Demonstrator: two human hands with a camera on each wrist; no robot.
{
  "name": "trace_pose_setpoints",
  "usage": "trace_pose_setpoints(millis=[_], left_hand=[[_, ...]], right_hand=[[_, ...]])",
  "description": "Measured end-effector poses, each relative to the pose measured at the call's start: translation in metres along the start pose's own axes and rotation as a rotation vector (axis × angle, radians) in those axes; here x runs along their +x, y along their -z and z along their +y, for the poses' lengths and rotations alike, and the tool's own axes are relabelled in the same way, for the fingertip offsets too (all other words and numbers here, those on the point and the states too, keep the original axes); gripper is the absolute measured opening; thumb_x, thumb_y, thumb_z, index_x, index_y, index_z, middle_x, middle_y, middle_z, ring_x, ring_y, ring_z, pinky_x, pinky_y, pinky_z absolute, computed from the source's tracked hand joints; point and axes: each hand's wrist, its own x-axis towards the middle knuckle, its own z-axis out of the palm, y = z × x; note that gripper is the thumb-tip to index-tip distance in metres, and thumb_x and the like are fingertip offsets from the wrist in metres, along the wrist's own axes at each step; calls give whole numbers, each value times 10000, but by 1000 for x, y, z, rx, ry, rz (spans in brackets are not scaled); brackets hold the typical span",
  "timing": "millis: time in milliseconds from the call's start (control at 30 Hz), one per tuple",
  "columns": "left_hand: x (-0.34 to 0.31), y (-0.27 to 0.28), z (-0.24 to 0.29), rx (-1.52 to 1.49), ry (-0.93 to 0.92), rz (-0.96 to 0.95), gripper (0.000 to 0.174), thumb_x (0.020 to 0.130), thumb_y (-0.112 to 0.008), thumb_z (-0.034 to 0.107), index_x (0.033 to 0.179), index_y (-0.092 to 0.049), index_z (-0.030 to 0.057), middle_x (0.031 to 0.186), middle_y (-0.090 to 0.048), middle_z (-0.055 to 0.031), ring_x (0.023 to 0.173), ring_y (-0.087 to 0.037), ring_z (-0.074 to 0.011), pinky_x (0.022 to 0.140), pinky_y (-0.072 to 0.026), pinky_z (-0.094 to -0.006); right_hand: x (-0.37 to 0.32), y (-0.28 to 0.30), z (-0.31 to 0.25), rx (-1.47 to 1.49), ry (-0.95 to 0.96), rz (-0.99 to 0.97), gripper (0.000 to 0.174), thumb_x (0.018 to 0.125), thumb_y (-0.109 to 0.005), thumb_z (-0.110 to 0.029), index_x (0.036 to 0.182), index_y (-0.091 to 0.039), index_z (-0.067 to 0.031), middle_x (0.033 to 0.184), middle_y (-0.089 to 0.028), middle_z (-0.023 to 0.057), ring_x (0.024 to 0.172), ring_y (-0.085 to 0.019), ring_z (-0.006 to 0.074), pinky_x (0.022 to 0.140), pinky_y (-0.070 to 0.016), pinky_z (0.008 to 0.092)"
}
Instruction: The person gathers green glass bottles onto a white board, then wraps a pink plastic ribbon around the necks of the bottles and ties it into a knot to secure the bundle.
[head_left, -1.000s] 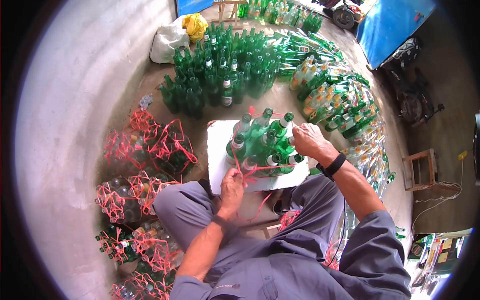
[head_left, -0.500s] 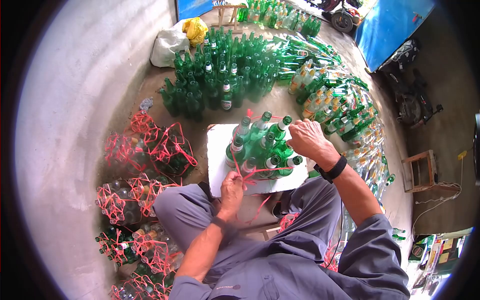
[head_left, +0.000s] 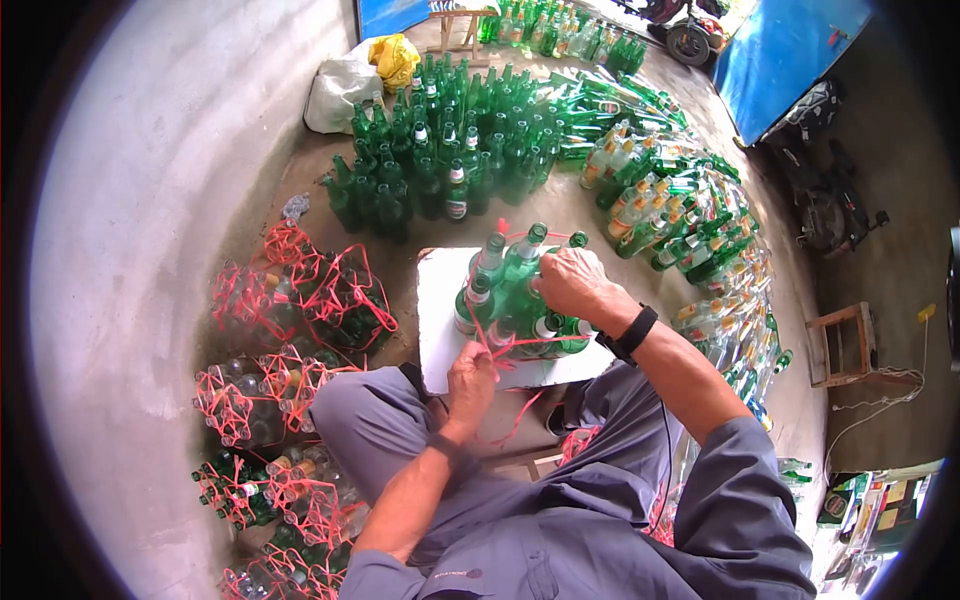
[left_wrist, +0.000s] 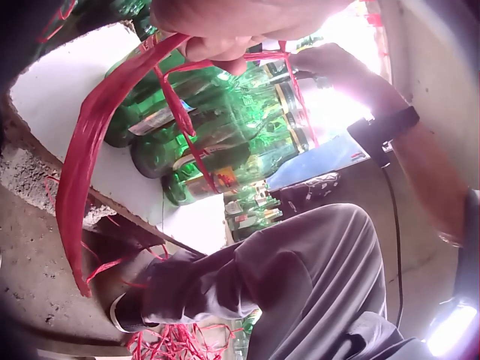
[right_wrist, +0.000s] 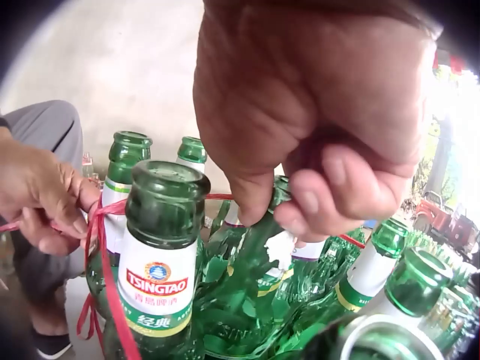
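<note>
Several green glass beer bottles (head_left: pixel 488 262) stand upright in a tight cluster on a white board (head_left: pixel 440 300) in front of the knees. Red plastic twine (head_left: pixel 548 341) runs around the group and crosses at its near left corner. There my left hand (head_left: pixel 470 382) pinches the twine, and a flat loose end (left_wrist: pixel 82 165) hangs down in the left wrist view. My right hand (head_left: pixel 578 284) reaches over the right side of the cluster. In the right wrist view its thumb and fingers grip the neck of an inner bottle (right_wrist: pixel 274 251); beside it stands a bottle labelled TSINGTAO (right_wrist: pixel 157 277).
Twine-tied bottle bundles (head_left: pixel 345 300) line the floor at left by the wall. Many loose green bottles (head_left: pixel 430 180) stand ahead, and more bottles (head_left: pixel 690 220) lie heaped at right. A wooden stool (head_left: pixel 843 340) is farther right. Tangled red twine (left_wrist: pixel 184 341) lies below the board.
My right hand has moved left and inward, from the cluster's outer right edge to over its inner bottles. The left hand stays at the crossing, holding the twine.
</note>
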Motion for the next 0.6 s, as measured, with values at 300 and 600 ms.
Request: trace_pose_setpoints(millis=[300,600], left_hand=[[0,-1,3,-69,67,5,135,988,-507,108,893,-582,48,652,-552,-7,608,-499,-76,562,-387,-257],[3,2,2,-60,89,-12,123,978,-510,95,890,-577,43,668,-544,-5,606,-499,-75,560,-378,-253]], right_hand=[[-5,0,10,-84,-25,-42,295,776,-688,-245,682,-638,30,650,-611,239,669,-645,402,637,-504,487],[-5,-4,9,-46,-96,29,250,746,-642,-207,680,-645,34,686,-632,253,690,-659,412,643,-521,488]])
